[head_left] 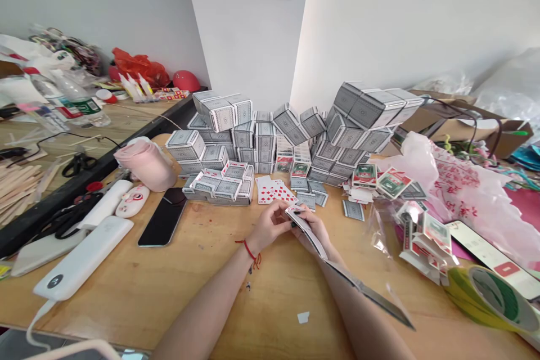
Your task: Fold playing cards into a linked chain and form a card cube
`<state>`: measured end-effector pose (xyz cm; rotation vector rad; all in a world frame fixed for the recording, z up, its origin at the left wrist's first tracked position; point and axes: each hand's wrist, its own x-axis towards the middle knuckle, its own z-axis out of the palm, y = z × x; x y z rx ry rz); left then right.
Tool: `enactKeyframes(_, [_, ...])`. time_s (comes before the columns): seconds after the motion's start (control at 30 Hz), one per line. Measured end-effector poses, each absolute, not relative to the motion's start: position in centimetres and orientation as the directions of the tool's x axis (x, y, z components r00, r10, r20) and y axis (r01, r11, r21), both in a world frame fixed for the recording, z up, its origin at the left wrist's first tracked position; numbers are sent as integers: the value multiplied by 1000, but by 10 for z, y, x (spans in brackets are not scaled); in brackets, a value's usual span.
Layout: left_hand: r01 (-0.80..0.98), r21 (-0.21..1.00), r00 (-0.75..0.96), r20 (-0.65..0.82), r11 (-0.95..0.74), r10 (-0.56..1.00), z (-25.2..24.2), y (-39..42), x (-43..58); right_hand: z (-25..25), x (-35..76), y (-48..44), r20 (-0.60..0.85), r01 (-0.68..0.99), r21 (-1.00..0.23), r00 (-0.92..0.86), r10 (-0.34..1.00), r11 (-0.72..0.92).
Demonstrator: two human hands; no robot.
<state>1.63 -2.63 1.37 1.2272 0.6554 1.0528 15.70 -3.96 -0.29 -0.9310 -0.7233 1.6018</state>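
My left hand (270, 226) and my right hand (317, 229) meet over the middle of the wooden table (211, 270). Together they grip a long fanned row of playing cards (333, 261) that runs back along my right forearm. The fingers of both hands are closed on the near end of that row. A red string sits on my left wrist. Just beyond the hands, a few face-up red cards (274, 191) lie on the table. Behind them stands a big heap of grey patterned card boxes (278, 135).
A black phone (163, 218), a white power bank (84, 259) and a pink cloth roll (145, 163) lie at the left. Opened card packs (422, 236), a pink plastic bag (459, 191) and a yellow-green tape roll (493, 298) crowd the right. Water bottles (71, 98) stand far left.
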Motion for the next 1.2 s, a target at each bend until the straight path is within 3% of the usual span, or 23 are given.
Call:
enactKeyframes(0.13, [-176, 975, 335, 192, -139, 923, 11, -24, 18, 3, 157, -41, -303, -609, -702, -213, 929, -369])
enactKeyframes(0.33, [-87, 965, 304, 262, -248, 916, 10, -24, 14, 6, 160, -39, -343, -547, -684, -343, 875, -482])
enactKeyframes(0.57, [-55, 978, 279, 207, -200, 938, 9, -32, 15, -3, 165, -35, -356, -555, -623, -427, 831, -552])
enactKeyframes(0.8, [-86, 992, 137, 106, -95, 985, 1, -24, 17, -5, 162, -39, -294, -635, -649, -298, 908, -419])
enactKeyframes(1.0, [-77, 996, 79, 52, -45, 996, 2, -17, 13, -3, 151, -40, -163, -517, -818, -208, 964, -250])
enactKeyframes(1.2, [-125, 992, 127, 31, -15, 991, 3, -21, 16, -6, 149, -40, -147, -438, -887, -34, 989, -147])
